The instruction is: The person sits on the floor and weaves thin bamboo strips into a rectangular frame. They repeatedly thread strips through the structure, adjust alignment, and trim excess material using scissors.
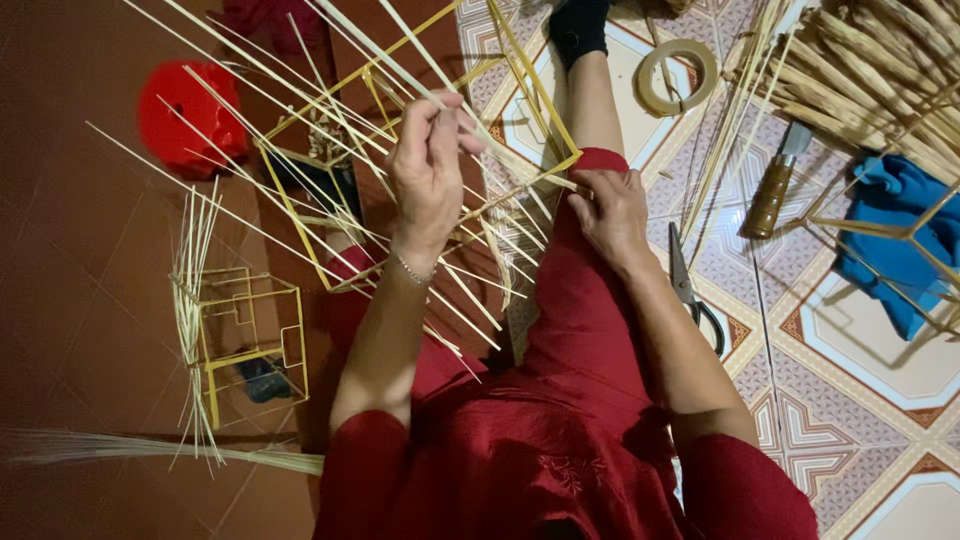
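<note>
Red lap point(560, 440) nearest — scissors point(690, 290) (knife point(772, 185)) beside.

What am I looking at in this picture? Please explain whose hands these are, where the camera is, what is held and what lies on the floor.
There is no machine here. One camera sits on a person's head and looks down, so you see that person's own arms, red clothes and legs on a tiled floor.

The left hand pinches thin pale bamboo strips between its fingers. The right hand grips the edge of a yellow stick frame resting over the lap.

On the floor lie scissors, a knife with a wooden handle, a roll of tape, a blue cloth, a bundle of thicker sticks, a small finished cube frame and a red plastic object.
</note>
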